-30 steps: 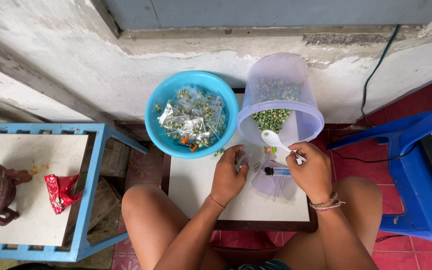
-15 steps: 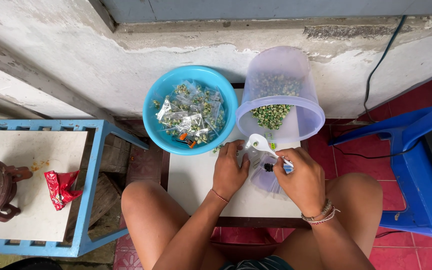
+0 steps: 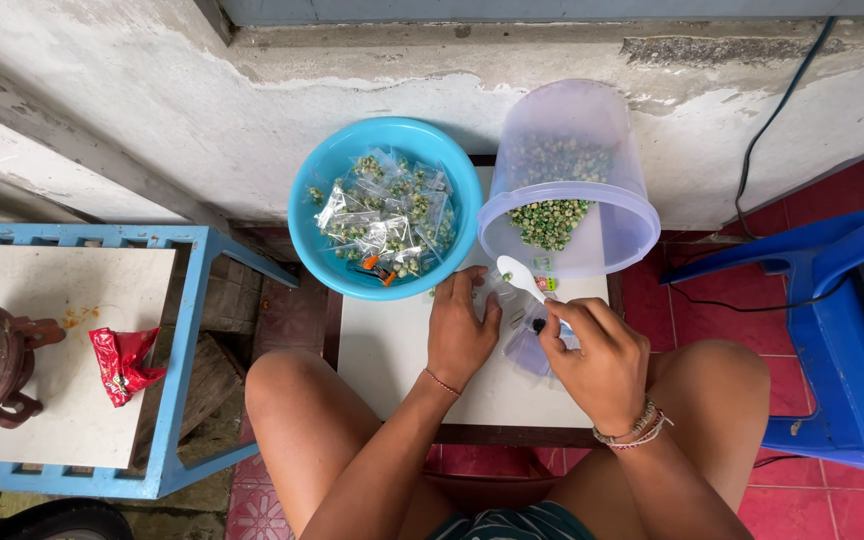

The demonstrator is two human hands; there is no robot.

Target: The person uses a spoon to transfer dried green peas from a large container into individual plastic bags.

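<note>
Head view: the left hand [image 3: 460,335] lies palm-down on the desk [image 3: 392,350], fingers together pinning a small clear bag [image 3: 530,345] just below the tipped bucket [image 3: 572,185]. The right hand [image 3: 597,362], fingers clamped on a white spoon [image 3: 522,278], hovers over the bag.

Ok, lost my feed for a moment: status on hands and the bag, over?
Left hand on small clear bag. Right hand holds white spoon. Tub of green peas tilted just beyond.
</note>
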